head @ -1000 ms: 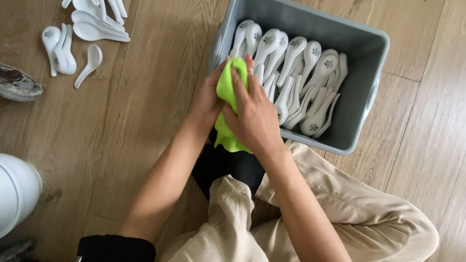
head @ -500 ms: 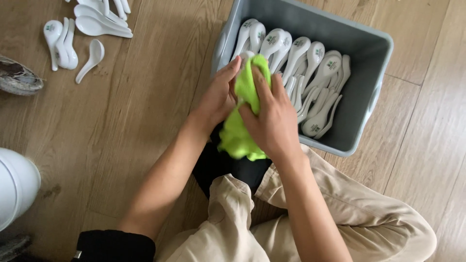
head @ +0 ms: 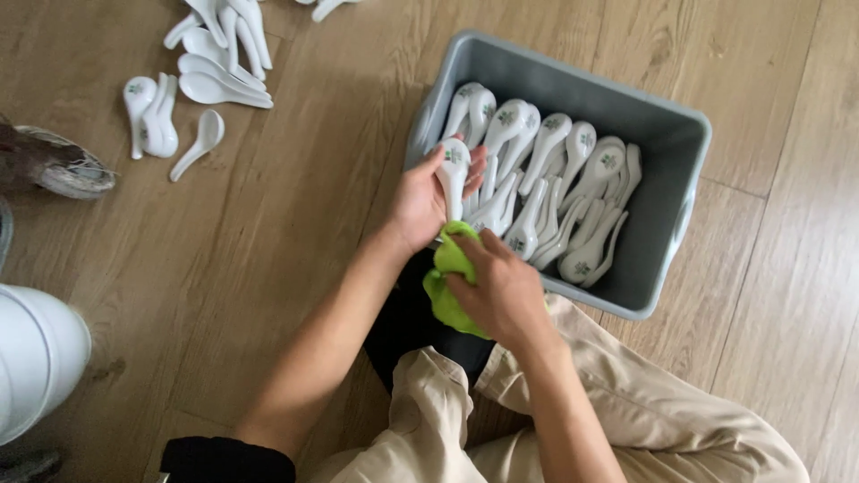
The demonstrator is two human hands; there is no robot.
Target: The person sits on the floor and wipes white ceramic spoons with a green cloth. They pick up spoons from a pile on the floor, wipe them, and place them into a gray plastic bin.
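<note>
The left hand (head: pixel 420 199) pinches a glossy white ceramic soup spoon (head: pixel 453 174) at the near rim of the grey plastic rectangular tub (head: pixel 667 259) of stacked spoons. The right hand (head: pixel 503 291) clutches a soft lime-green cloth (head: pixel 446 291). Bare wood-plank floor (head: pixel 286 224) lies open leftward.

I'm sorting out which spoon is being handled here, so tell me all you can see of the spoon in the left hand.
The spoon is a white soup spoon, glossy like ceramic, with a small green mark on its bowl. It stands roughly upright, bowl at the top, handle downward. The left hand grips it above the grey bin of similar spoons. The lower handle nears the green cloth in the right hand.
</note>
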